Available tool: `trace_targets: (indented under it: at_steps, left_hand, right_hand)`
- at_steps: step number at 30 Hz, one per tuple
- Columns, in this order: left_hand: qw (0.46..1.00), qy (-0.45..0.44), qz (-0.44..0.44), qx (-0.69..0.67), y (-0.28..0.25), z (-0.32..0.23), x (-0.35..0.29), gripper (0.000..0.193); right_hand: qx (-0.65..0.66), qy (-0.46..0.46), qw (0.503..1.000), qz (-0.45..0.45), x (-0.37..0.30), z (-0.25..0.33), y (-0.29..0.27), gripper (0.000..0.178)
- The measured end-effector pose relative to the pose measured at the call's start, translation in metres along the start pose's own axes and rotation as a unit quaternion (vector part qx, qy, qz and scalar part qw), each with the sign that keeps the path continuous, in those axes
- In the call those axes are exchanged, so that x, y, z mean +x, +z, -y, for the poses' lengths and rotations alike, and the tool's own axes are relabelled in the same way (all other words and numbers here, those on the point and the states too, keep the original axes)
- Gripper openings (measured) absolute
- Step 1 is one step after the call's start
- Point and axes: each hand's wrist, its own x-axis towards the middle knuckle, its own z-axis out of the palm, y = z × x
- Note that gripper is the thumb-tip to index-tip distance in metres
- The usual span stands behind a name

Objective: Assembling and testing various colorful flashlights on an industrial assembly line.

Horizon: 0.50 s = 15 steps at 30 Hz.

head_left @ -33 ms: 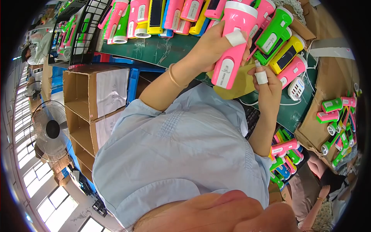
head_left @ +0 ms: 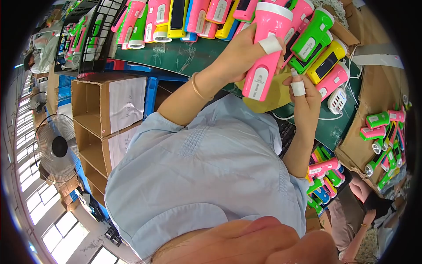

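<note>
My left hand (head_left: 246,52) is closed round a pink flashlight (head_left: 262,75), its wide white-rimmed head up and its narrow end toward me. White tape wraps the thumb across the flashlight's body. Right of it, my right hand (head_left: 304,99) is closed in a pinch, also with white tape on the thumb. From its fingertips sticks a small pale piece (head_left: 293,71) that looks like a plug; the rest of it is hidden. A yellow sheet (head_left: 270,103) lies beneath the flashlight on the green table (head_left: 176,57).
Rows of colourful flashlights (head_left: 200,20) line the table's far side, with green ones (head_left: 313,35) at right. A white multi-port charger (head_left: 337,100) with white cables stands right of my right hand. Black crate (head_left: 90,44) and cardboard compartments (head_left: 90,105) are at left; an open carton (head_left: 358,127) is at right.
The narrow end of the pink flashlight has tilted slightly to the right in my left hand. My right hand has hardly moved.
</note>
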Motion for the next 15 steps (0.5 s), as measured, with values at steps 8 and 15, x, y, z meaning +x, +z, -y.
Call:
trace_targets:
  at_steps: [8, 15]
  left_hand:
    - [0.942, 0.089, 0.009, 0.324, 0.001, -0.012, -0.005, 0.063]
    - [0.968, 0.028, -0.046, 0.247, 0.009, -0.005, -0.001, 0.070]
  right_hand:
    - [0.087, -0.118, 0.989, -0.027, 0.011, 0.035, 0.003, 0.020]
    - [-0.089, -0.127, 0.987, 0.029, 0.025, 0.043, 0.010, 0.019]
